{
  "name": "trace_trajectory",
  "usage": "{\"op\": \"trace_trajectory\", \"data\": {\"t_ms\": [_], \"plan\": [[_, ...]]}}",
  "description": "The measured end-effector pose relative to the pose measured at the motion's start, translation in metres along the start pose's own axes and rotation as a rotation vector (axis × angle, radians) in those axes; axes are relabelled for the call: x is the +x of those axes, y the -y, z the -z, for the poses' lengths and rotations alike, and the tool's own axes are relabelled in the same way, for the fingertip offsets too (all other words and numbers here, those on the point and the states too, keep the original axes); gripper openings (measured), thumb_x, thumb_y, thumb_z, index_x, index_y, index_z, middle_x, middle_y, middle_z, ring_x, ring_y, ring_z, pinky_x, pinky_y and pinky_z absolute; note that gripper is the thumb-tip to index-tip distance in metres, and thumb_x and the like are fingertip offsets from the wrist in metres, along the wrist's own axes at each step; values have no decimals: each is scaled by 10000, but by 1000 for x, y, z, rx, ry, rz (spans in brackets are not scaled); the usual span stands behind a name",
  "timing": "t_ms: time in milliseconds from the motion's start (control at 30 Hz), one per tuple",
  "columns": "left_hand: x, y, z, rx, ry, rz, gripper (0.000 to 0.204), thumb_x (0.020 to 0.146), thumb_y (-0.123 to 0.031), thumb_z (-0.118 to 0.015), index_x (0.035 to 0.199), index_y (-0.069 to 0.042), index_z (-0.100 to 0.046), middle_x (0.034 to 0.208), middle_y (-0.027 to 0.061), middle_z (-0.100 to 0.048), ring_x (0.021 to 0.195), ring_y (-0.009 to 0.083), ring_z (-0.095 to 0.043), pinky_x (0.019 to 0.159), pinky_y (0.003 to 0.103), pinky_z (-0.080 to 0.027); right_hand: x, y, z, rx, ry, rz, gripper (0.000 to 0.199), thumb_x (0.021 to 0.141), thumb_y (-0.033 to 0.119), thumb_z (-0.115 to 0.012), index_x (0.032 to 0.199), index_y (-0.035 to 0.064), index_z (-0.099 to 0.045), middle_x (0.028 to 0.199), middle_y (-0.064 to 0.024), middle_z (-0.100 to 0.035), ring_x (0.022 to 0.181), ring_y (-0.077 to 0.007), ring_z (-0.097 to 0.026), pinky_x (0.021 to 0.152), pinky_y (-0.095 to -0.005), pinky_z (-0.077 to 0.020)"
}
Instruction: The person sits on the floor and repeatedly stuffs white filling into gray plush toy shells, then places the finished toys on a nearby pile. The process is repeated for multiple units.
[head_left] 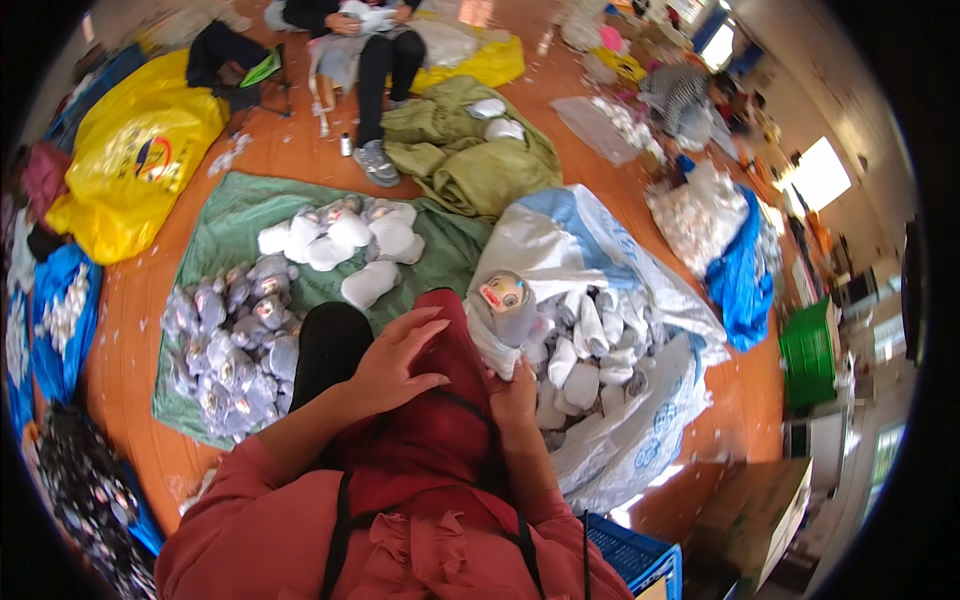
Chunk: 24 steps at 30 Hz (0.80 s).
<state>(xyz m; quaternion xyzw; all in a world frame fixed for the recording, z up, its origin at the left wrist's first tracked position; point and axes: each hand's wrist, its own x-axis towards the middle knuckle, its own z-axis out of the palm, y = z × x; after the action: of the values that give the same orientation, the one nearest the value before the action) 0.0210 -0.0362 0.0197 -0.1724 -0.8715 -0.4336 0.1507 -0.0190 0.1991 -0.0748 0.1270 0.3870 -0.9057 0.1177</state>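
R grip on grey plush, nr end, sack alongside

I can see a rosy-red top with front ruffles, thin black straps, maroon lap cloth and black legwear.

Free cloth patch — 2 knees in front

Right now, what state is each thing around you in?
Left hand, open, holding nothing
Right hand, closed on the plush
Plush, held, face side up
Blue-white sack, open, loaded
Green cloth, spread out
Grey toys, heaped
Olive cloth, rumpled
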Motion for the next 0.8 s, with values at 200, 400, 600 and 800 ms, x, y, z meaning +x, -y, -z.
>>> {"op": "trace_trajectory", "data": {"t_ms": [200,400,600,800], "plan": [[-6,-5,0,66,-222,-130,757,656,-197,-852,1309,-89,-484,1337,161,-463,1180,362,-519,982,426,-460,-19,-9,-51,-88,255,-325,293,971,98,-479,1260,86,-525,1019,-89,-650,784,-186,-631,604,-264,-507],[-4,-14,10,156,-215,-169,755,605,-193,-857,1273,-94,-518,1264,151,-488,1137,353,-519,966,437,-450,-19,-8,-51,-261,380,-393,320,978,157,-490,1288,84,-519,982,-77,-643,726,-177,-623,556,-261,-490],[-3,-17,15,225,-198,-225,632,575,-203,-863,1134,-115,-581,1146,116,-506,1046,329,-514,905,439,-440,-17,-4,-54,-322,458,-410,305,930,122,-558,1220,30,-573,984,-104,-676,749,-193,-658,579,-286,-529],[-1,-20,16,369,-263,-356,469,541,-121,-807,955,-117,-586,1048,51,-586,986,277,-548,872,444,-435,-13,-2,-52,-441,611,-405,286,924,102,-562,1199,28,-584,985,-91,-667,780,-178,-651,615,-286,-535]]}}
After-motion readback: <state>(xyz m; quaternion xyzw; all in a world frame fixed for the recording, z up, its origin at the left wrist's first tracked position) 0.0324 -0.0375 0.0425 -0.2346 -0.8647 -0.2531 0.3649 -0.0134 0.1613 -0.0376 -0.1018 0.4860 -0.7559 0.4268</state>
